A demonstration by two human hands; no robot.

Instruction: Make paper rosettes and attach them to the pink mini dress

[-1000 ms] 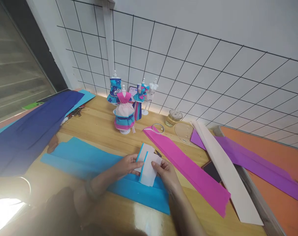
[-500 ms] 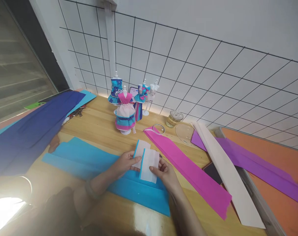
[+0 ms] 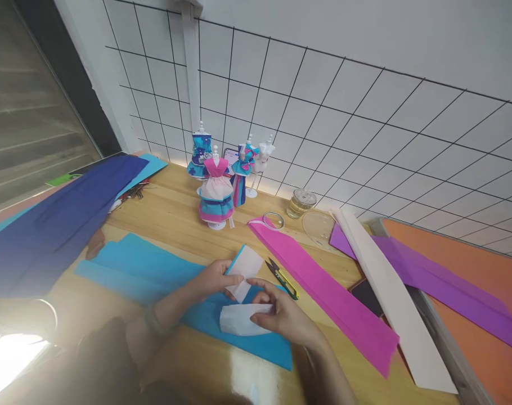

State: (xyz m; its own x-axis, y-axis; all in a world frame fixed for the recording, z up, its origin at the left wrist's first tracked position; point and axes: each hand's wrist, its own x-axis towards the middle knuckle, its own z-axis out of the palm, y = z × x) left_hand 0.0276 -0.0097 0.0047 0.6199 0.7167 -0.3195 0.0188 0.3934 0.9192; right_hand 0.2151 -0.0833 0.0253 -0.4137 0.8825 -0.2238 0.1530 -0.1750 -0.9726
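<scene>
My left hand (image 3: 216, 278) pinches a pale pink crepe paper piece (image 3: 250, 261) with a blue strip along its left edge. In my right hand (image 3: 283, 312) a second pale crepe paper piece (image 3: 239, 320) is gripped, turned sideways and curled. The right index fingertip reaches up to the lower right of the left hand's piece. Both hands are above a folded blue crepe paper sheet (image 3: 256, 351) on the wooden table. Close to the right hand lies a pair of thread snips (image 3: 283, 279) with yellow and green handles.
A magenta strip (image 3: 323, 292) lies to the right, with cream (image 3: 391, 298) and purple strips (image 3: 445, 298) beyond. Small dress forms in paper dresses (image 3: 216, 191) stand at the back, near a glass jar (image 3: 300, 203) and a tape roll (image 3: 273, 221). Dark blue sheets (image 3: 70, 225) cover the left.
The right hand has drawn its piece down and turned it sideways, away from the left hand's piece. The left piece has tilted. The thread snips have come into view.
</scene>
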